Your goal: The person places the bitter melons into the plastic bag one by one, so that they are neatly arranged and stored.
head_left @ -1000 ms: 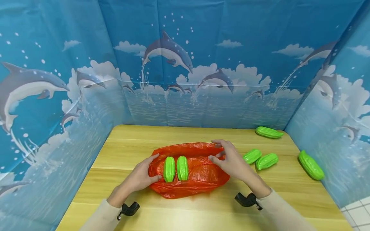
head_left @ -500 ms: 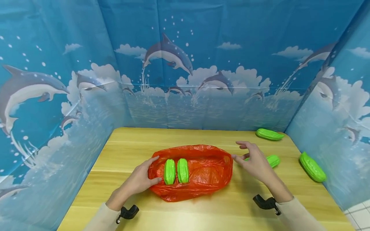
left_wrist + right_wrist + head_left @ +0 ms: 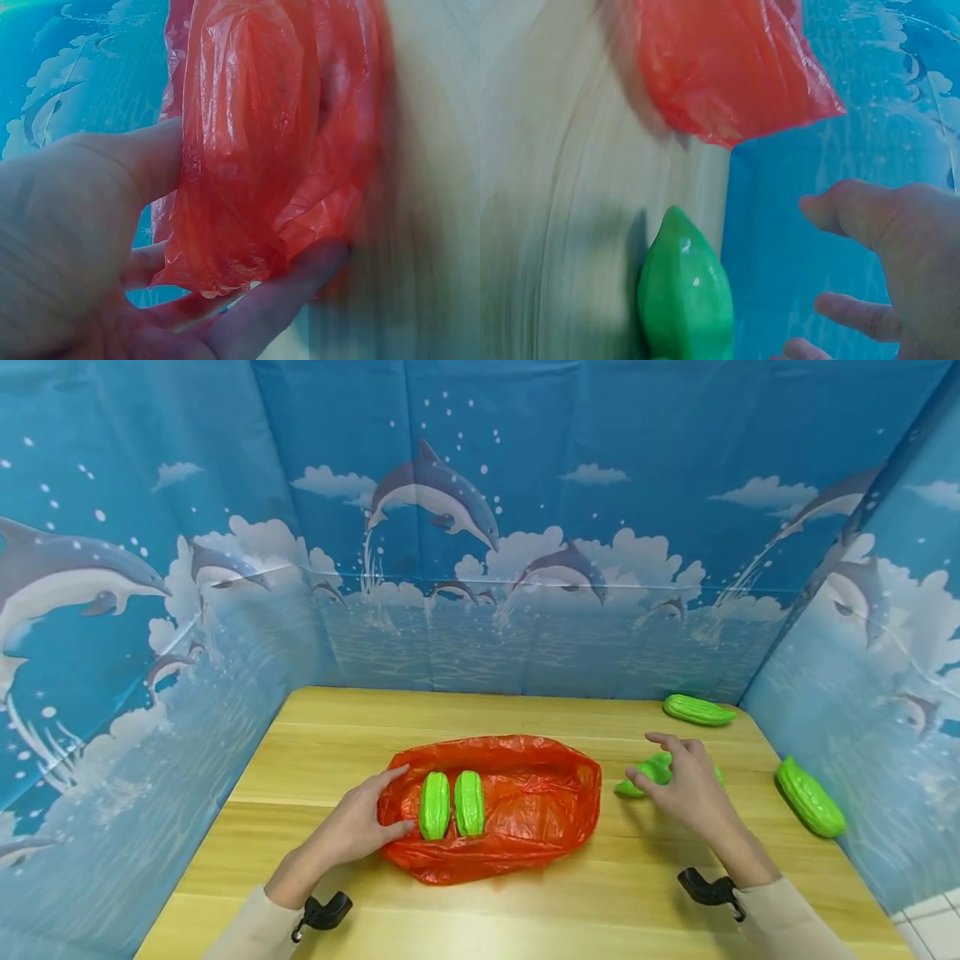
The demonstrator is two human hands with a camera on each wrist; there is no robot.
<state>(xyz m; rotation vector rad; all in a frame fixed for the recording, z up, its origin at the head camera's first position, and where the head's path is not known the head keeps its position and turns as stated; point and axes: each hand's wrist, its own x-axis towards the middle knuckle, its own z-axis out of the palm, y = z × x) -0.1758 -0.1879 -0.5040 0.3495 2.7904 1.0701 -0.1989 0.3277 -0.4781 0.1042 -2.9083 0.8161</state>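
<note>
An open red plastic bag (image 3: 528,806) lies on the wooden table in the head view. Side by side in its left half are two glossy green ridged gourds (image 3: 435,806). My left hand (image 3: 351,822) holds the bag's left end, thumb and fingers curved round it; the left wrist view shows the crinkled red film (image 3: 247,112) between them. Right of the bag, my right hand (image 3: 693,789) hovers with spread, bent fingers over a green gourd (image 3: 651,774), hiding part of it and most of another behind. The right wrist view shows a gourd's pointed end (image 3: 686,292) beside that hand.
One more green gourd (image 3: 699,710) lies at the table's back right corner, and another (image 3: 810,797) along its right edge. Blue dolphin-print curtains (image 3: 480,643) wall off the back and both sides of the wooden table (image 3: 465,918).
My right hand has moved from over the bag's right end rightward to the loose gourds. My left hand stays at the bag's left end, and the two gourds inside lie as before.
</note>
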